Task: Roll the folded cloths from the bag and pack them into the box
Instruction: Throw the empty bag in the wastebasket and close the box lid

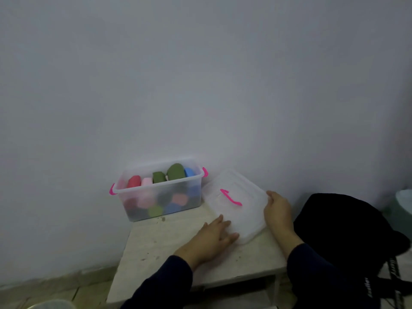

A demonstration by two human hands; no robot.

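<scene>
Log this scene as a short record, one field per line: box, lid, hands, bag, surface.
box: clear, pink latches, open, full of rolled cloths, against the wall
lid: clear, pink handle, lying on the table right of the box
left hand: fingers resting on the lid's near edge
right hand: grips the lid's right edge
bag: black, right of the table
surface: pale, stained table

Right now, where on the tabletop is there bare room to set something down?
The widest bare patch of the table lies in front of the box, left of the left hand. A narrower strip runs along the near edge below the lid. The right side is crowded: both hands are on the lid, right hand by the black bag.
</scene>
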